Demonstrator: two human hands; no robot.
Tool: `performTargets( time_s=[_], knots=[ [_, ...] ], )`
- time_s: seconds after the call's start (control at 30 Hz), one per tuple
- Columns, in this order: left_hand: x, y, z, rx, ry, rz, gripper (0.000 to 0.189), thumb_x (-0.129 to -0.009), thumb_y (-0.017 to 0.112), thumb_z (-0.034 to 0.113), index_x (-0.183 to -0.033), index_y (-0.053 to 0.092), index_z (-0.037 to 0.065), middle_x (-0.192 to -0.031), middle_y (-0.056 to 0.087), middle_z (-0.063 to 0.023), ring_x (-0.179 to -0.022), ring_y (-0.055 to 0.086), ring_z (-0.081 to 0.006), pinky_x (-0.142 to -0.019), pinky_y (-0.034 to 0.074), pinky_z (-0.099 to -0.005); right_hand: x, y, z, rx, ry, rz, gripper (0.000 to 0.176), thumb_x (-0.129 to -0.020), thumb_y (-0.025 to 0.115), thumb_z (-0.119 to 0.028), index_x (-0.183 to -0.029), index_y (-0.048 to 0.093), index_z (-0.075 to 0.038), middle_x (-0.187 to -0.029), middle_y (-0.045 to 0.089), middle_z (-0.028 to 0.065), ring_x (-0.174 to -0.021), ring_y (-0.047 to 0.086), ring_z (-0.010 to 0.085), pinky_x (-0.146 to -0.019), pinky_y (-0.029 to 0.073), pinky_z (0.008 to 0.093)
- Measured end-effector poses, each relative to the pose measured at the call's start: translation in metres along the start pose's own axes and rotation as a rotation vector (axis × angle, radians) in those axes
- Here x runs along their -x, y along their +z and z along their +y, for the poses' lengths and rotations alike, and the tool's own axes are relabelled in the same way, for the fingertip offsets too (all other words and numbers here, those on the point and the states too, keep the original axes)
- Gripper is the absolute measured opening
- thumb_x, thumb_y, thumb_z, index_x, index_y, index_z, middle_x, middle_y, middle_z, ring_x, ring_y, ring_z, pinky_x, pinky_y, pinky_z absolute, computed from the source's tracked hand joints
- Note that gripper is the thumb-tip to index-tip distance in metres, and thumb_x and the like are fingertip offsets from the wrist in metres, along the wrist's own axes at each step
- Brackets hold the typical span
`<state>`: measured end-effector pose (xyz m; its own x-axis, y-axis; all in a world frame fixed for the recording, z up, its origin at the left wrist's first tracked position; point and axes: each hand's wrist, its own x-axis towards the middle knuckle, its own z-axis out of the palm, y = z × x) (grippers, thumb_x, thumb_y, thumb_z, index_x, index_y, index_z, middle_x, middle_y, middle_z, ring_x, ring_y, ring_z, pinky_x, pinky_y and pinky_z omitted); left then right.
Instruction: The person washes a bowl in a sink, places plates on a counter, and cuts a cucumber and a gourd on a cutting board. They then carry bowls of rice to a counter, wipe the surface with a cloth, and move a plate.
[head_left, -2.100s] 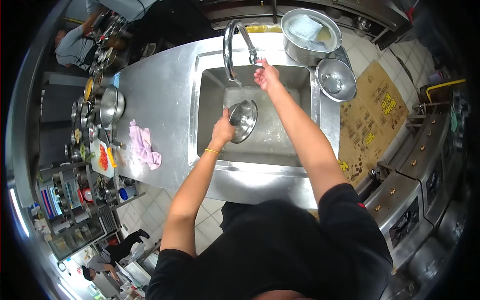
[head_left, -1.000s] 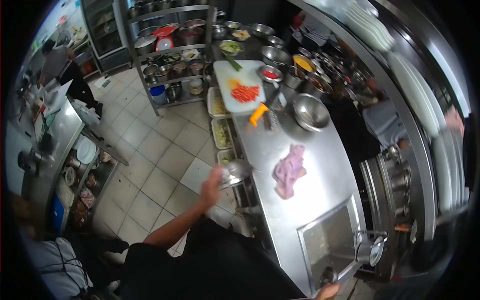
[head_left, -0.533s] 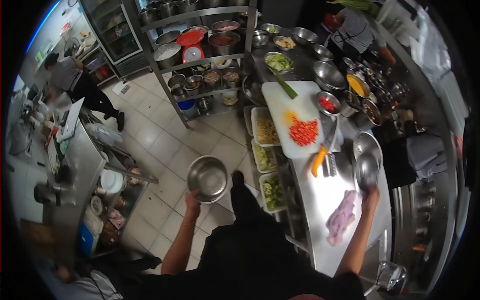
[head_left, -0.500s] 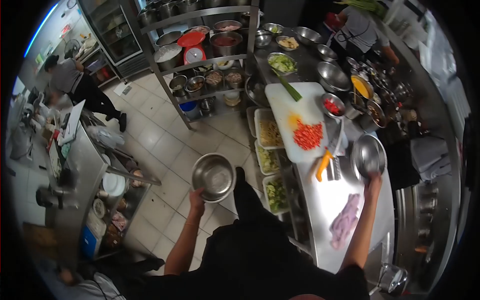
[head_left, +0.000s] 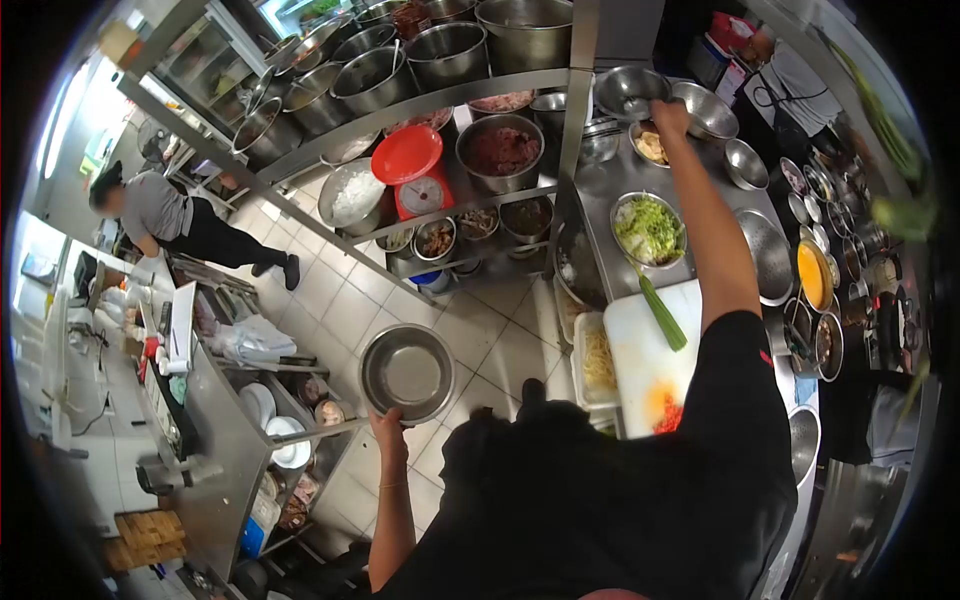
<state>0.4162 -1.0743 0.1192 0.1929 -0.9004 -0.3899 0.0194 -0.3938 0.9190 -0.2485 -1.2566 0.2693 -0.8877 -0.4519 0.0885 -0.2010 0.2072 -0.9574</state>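
My left hand (head_left: 388, 428) grips the near rim of a round steel bowl (head_left: 407, 373), which hangs over the floor with no food visible in it. Stretched far forward over the steel counter, my right hand (head_left: 668, 118) is closed on the rim of a darker metal bowl (head_left: 622, 88). Just below that bowl is a small bowl of pale yellow pieces (head_left: 650, 148). Nearer me sits a bowl of chopped greens (head_left: 650, 230). A green stalk (head_left: 662, 315) lies on the white cutting board (head_left: 635, 345), with chopped red pieces (head_left: 668, 415) partly hidden by my shoulder.
Ahead stands a metal shelf (head_left: 350, 240) loaded with steel pots, a red scale (head_left: 408, 160) and a pot of red meat (head_left: 502, 152). More bowls and a colander (head_left: 762, 258) line the right side. A co-worker (head_left: 165, 205) bends at the far left counter; another (head_left: 795, 85) is at upper right.
My right hand has left the bowl on the near right counter and reached far forward to a bowl at the back. My left hand still holds its bowl. The view has shifted.
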Motion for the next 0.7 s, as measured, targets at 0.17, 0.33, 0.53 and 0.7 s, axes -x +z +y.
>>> performTargets(
  time_s=[0.17, 0.33, 0.53, 0.7],
  knots=[
    [-0.067, 0.046, 0.044, 0.169, -0.061, 0.021, 0.036, -0.072, 0.053, 0.000, -0.106, 0.044, 0.004, -0.081, 0.053, -0.0051, -0.064, 0.054, -0.0139, -0.052, 0.049, -0.0288, -0.044, 0.090, 0.033, 0.025, 0.051, 0.130, 0.045, -0.071, 0.056, -0.012, -0.111, 0.047, 0.007, -0.090, 0.063, 0.0264, -0.072, 0.067, 0.0358, -0.064, 0.056, 0.0391],
    [-0.169, 0.114, 0.088, 0.199, -0.003, -0.215, 0.044, -0.073, 0.053, -0.002, -0.116, 0.044, 0.003, -0.091, 0.056, -0.0066, -0.072, 0.055, -0.0154, -0.063, 0.048, -0.0262, -0.023, 0.099, 0.064, 0.325, -0.204, 0.210, 0.048, -0.070, 0.055, -0.010, -0.113, 0.044, 0.007, -0.095, 0.059, 0.0313, -0.089, 0.058, 0.0469, -0.081, 0.046, 0.0485],
    [-0.244, 0.291, 0.170, 0.178, 0.025, -0.715, 0.043, -0.079, 0.052, 0.002, -0.121, 0.045, 0.004, -0.105, 0.056, -0.0083, -0.086, 0.059, -0.0169, -0.065, 0.051, -0.0289, 0.003, 0.056, 0.137, 0.349, -0.136, 0.360, 0.042, -0.070, 0.049, -0.010, -0.112, 0.051, -0.002, -0.092, 0.062, 0.0277, -0.091, 0.058, 0.0452, -0.079, 0.046, 0.0481],
    [-0.318, 0.438, 0.166, -0.157, -0.076, -1.067, 0.029, -0.087, 0.050, 0.014, -0.112, 0.051, 0.000, -0.112, 0.057, -0.0167, -0.095, 0.061, -0.0240, -0.081, 0.053, -0.0341, 0.030, 0.032, 0.143, 0.785, -0.018, 0.145, 0.045, -0.074, 0.056, -0.017, -0.118, 0.051, -0.009, -0.099, 0.059, 0.0259, -0.088, 0.060, 0.0412, -0.078, 0.049, 0.0474]
  ],
)
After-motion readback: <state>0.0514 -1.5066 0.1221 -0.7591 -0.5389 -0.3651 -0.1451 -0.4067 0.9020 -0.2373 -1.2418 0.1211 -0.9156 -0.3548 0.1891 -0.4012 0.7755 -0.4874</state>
